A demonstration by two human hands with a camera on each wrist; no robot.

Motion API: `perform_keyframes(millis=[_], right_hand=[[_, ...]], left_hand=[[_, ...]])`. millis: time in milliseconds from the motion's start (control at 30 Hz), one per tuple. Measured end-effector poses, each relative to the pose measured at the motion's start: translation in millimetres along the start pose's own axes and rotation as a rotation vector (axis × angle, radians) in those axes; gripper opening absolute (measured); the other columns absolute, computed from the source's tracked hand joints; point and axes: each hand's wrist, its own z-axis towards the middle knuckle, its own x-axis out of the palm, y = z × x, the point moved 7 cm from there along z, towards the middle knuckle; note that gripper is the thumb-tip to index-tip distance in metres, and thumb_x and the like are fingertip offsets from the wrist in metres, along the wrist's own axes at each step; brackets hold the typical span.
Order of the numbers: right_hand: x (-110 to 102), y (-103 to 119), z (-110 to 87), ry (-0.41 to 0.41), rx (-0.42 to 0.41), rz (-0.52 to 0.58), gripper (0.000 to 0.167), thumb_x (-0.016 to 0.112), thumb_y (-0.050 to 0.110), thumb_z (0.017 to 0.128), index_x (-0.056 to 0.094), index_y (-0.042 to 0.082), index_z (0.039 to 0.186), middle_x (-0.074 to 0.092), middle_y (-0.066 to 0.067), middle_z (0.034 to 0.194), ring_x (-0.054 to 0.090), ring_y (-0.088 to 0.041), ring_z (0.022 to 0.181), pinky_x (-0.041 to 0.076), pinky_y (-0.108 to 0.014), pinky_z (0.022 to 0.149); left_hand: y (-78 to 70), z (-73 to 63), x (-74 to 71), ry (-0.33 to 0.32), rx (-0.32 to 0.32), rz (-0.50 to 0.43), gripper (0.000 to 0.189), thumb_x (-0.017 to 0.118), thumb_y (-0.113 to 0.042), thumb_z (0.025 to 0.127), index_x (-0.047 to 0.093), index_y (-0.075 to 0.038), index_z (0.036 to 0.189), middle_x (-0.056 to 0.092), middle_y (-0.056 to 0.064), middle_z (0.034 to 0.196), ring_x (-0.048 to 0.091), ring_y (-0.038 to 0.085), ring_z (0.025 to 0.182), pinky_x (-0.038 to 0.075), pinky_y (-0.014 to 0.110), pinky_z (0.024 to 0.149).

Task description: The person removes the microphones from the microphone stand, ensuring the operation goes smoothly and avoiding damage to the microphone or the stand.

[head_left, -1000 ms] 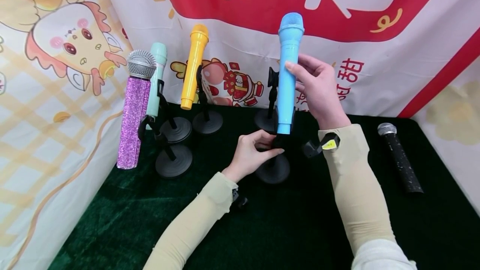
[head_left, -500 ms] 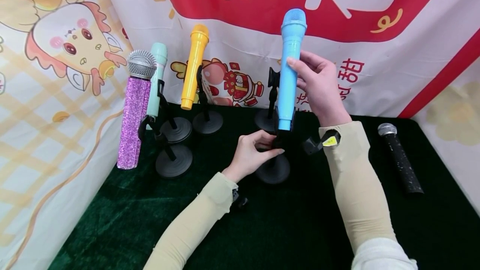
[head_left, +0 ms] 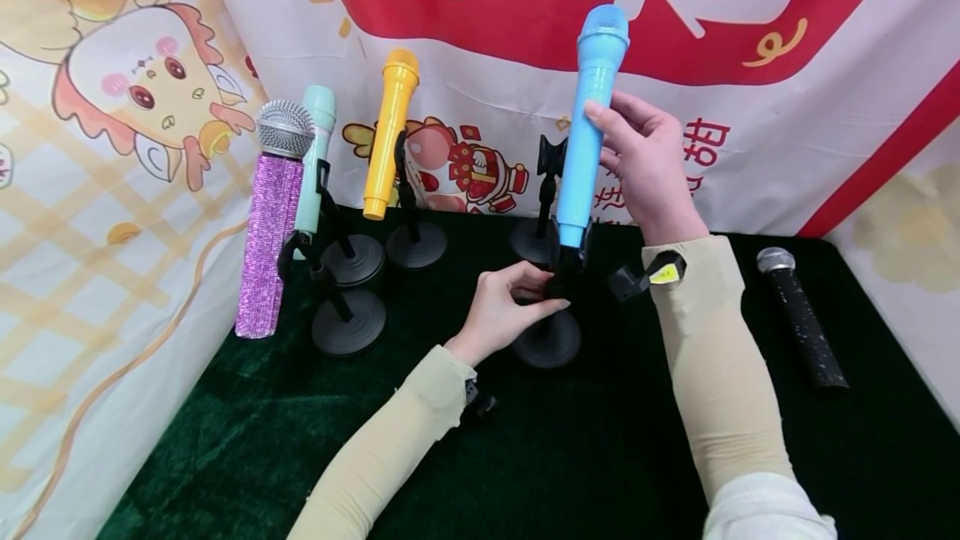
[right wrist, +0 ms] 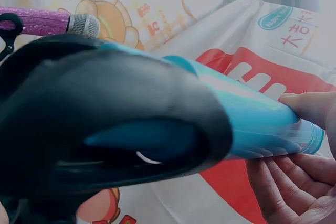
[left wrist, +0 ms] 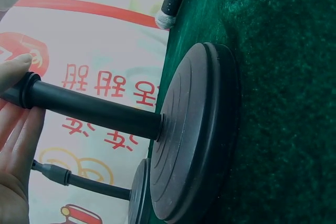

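Note:
My right hand (head_left: 648, 161) pinches a light blue microphone (head_left: 588, 127) between thumb and fingers at its upper body. The microphone leans up and to the right, its lower end in the black clip of a microphone stand (head_left: 547, 340). Seen from the right wrist, the clip (right wrist: 157, 93) goes around the blue body. Lower down, my left hand (head_left: 502, 311) grips the upper post of that stand with thumb and fingers. The left wrist view shows the post (left wrist: 100, 107) rising from its round base (left wrist: 189, 135), which rests on the dark green cloth.
Behind stands another microphone stand (head_left: 551, 157) with a bare clip. To the left, purple glitter (head_left: 270, 244), mint (head_left: 309, 198) and yellow (head_left: 390, 136) microphones sit in stands. A black microphone (head_left: 802, 319) lies on the green cloth (head_left: 337, 440) at right. A printed banner (head_left: 465, 57) hangs behind.
The blue microphone has slid up and to the right and tilts further right, my right hand moving up with it. My left hand stays on the stand.

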Motion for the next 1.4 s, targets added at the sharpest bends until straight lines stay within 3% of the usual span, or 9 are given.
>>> perform_keyframes(millis=[400, 567, 1100, 1400], right_hand=[[-20, 12, 6.8, -0.149, -0.036, 0.266, 0.044, 0.086, 0.019, 0.085, 0.073, 0.007, 0.124, 0.060, -0.015, 0.125, 0.067, -0.028, 0.101, 0.059, -0.036, 0.086], [-32, 16, 8.3, -0.195, -0.066, 0.316, 0.044, 0.087, 0.016, 0.084, 0.072, 0.006, 0.124, 0.061, -0.015, 0.123, 0.068, -0.028, 0.096, 0.060, -0.037, 0.085], [-61, 0, 4.7, -0.214, -0.013, 0.267, 0.049, 0.089, 0.018, 0.081, 0.072, 0.005, 0.125, 0.060, -0.015, 0.121, 0.066, -0.026, 0.091, 0.060, -0.035, 0.083], [-81, -21, -4.0, -0.259, 0.051, 0.205, 0.061, 0.093, 0.022, 0.076, 0.070, 0.008, 0.130, 0.061, -0.014, 0.125, 0.067, -0.024, 0.096, 0.059, -0.034, 0.082]], left_hand=[[-0.1, 0.8, 0.1, -0.004, -0.023, 0.009, 0.023, 0.085, -0.019, 0.086, 0.073, -0.015, 0.105, 0.074, -0.006, 0.105, 0.072, 0.010, 0.089, 0.060, 0.029, 0.080], [1.2, 0.4, 0.0, -0.004, -0.013, 0.020, 0.023, 0.085, -0.020, 0.086, 0.073, -0.015, 0.105, 0.074, -0.006, 0.105, 0.072, 0.009, 0.088, 0.060, 0.029, 0.080], [-0.3, 1.1, -1.0, 0.002, -0.003, 0.022, 0.024, 0.085, -0.019, 0.086, 0.073, -0.014, 0.105, 0.074, -0.007, 0.103, 0.072, 0.009, 0.088, 0.060, 0.029, 0.079], [1.3, 0.3, 0.1, 0.008, -0.019, 0.014, 0.024, 0.085, -0.021, 0.086, 0.073, -0.014, 0.106, 0.074, -0.006, 0.103, 0.074, 0.021, 0.089, 0.060, 0.029, 0.079]])
